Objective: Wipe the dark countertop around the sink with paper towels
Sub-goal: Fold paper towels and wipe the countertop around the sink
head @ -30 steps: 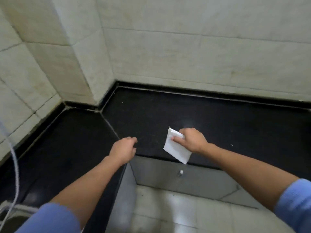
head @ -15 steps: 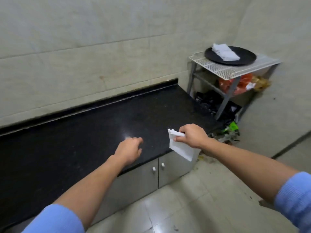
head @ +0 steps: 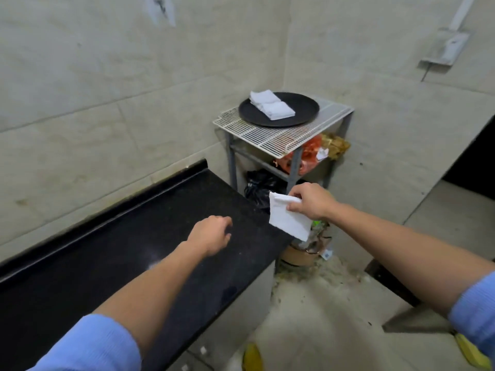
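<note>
The dark countertop [head: 112, 253] runs from lower left to its right end near the middle of the view. My right hand [head: 312, 200] pinches a folded white paper towel [head: 288, 219], which hangs in the air just past the counter's right end. My left hand [head: 211, 235] hovers over the counter's right part with loosely curled fingers and holds nothing. No sink is in view.
A metal stand with a white wire rack [head: 284, 135] sits right of the counter, bearing a black round tray [head: 302, 111] with more folded paper towels [head: 272, 105]. Black and orange bags [head: 261, 187] and litter lie under it. Grey cabinet doors [head: 235, 311] below the counter.
The view has swung right from the counter's corner to its right end and the stand. Both hands kept their poses; the towel now hangs beyond the counter edge.
</note>
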The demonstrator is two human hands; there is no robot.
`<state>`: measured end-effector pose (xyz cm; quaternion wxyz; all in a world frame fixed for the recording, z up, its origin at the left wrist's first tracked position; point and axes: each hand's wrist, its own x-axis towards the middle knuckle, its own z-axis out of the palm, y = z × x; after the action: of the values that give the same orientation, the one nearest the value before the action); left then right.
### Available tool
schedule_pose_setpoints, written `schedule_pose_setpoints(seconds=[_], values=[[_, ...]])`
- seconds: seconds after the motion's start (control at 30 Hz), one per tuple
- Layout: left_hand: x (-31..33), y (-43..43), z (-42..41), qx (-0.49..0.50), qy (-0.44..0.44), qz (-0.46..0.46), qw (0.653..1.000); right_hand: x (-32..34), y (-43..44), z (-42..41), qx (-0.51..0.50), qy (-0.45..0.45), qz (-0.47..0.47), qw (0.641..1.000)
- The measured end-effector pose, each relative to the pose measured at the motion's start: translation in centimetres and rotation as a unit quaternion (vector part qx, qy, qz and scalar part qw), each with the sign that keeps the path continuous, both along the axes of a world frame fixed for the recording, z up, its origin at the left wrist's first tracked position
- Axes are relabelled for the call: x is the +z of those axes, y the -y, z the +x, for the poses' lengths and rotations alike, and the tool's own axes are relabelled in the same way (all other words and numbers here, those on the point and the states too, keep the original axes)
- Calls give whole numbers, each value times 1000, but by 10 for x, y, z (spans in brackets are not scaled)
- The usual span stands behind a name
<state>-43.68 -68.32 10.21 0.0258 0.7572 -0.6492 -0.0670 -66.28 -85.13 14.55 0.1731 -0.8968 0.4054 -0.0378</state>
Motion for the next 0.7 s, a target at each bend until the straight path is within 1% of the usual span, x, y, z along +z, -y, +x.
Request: schedule_pose_setpoints(seconds=[0.13, 0.27, 0.47, 0.6, 0.7], values=[[14, 88, 18, -24, -7, -9, 1000, 31, 86, 18, -30, 27, -5, 999], [38, 168, 40, -40, -11, -37, 998, 66, 157, 33, -59, 67, -49, 995], [58, 260, 56, -42, -41, -66, 996, 106, 253, 57, -71, 116, -47, 990], [61, 313, 64, -9, -45, -96, 994, 116, 324, 87, -47, 133, -23, 990], [63, 354, 68, 16, -38, -112, 993, 120, 375, 115, 2, 129, 1, 992]])
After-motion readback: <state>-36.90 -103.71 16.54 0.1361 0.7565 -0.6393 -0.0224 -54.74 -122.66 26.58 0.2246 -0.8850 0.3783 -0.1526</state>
